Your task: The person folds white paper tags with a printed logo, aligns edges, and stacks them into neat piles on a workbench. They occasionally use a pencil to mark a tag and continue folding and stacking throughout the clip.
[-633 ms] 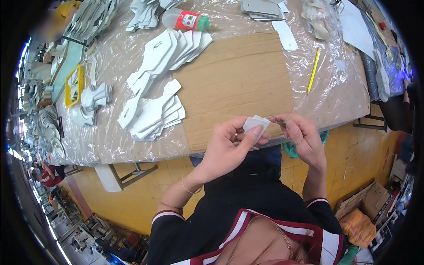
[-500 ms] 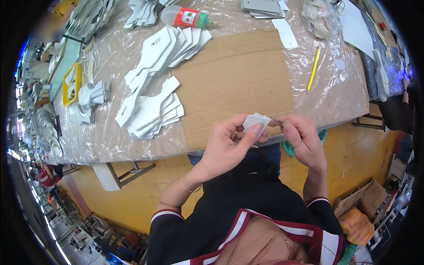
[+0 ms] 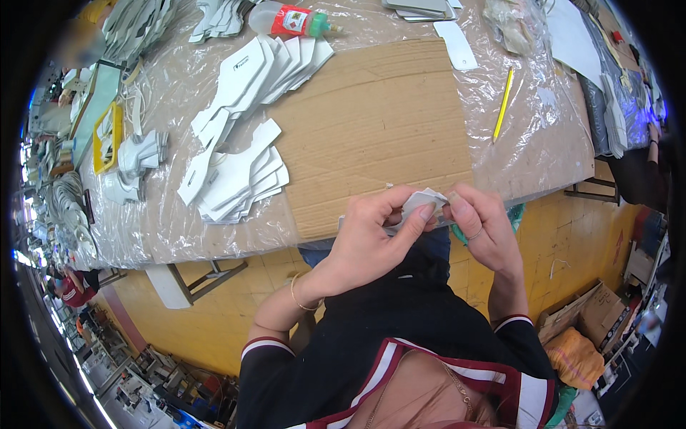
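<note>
White layered pieces (image 3: 423, 198) lie pinched in our left hand (image 3: 371, 236) by the cardboard (image 3: 379, 118); our right hand (image 3: 486, 227), grip hidden, came closer.

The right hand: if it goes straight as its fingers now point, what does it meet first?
Most likely the white piece in the left hand; depth is unclear, so the right hand may already touch it.
</note>
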The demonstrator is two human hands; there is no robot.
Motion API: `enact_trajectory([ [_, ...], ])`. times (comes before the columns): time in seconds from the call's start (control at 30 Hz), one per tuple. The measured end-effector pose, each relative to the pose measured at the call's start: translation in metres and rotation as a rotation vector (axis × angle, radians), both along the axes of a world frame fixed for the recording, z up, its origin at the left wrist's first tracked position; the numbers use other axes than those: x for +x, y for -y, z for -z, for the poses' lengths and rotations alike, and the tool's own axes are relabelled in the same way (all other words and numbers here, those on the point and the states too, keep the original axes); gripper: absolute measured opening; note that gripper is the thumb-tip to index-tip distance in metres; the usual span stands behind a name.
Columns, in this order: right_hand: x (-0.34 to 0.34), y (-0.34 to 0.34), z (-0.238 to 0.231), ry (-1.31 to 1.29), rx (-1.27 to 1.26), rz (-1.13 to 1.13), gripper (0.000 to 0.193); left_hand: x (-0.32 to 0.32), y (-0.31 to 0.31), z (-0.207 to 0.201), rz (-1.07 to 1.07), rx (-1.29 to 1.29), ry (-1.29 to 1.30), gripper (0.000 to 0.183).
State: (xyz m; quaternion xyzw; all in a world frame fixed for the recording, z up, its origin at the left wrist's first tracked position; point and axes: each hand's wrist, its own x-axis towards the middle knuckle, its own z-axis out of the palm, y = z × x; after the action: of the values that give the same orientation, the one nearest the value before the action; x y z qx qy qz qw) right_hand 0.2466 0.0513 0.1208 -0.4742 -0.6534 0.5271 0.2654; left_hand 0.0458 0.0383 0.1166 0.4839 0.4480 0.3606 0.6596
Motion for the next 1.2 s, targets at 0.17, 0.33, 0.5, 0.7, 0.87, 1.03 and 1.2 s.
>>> enact_trajectory([
  [0.17,0.003,0.0,0.003,0.016,-0.029,-0.02,0.04,-0.001,-0.001,-0.001,0.033,-0.01,-0.024,0.018],
  [0.33,0.003,0.0,0.005,-0.021,-0.052,-0.026,0.039,-0.003,-0.003,-0.004,0.074,-0.033,-0.026,0.019],
  [0.5,0.001,0.002,0.006,-0.04,-0.037,0.018,0.04,-0.005,-0.005,-0.005,0.128,-0.063,-0.044,0.018],
  [0.7,0.001,0.001,0.005,-0.043,-0.069,0.022,0.034,-0.004,-0.006,-0.003,0.133,-0.098,0.029,0.019],
  [0.87,-0.001,0.002,0.006,-0.087,-0.04,0.036,0.033,-0.006,-0.009,-0.003,0.161,-0.17,0.043,0.02],
  [1.03,-0.002,0.0,0.006,-0.006,-0.005,0.04,0.03,-0.005,-0.013,-0.005,0.17,-0.203,0.021,0.021],
  [1.2,-0.006,-0.001,0.002,0.022,0.074,0.064,0.029,-0.004,-0.017,-0.009,0.178,-0.18,0.008,0.019],
])
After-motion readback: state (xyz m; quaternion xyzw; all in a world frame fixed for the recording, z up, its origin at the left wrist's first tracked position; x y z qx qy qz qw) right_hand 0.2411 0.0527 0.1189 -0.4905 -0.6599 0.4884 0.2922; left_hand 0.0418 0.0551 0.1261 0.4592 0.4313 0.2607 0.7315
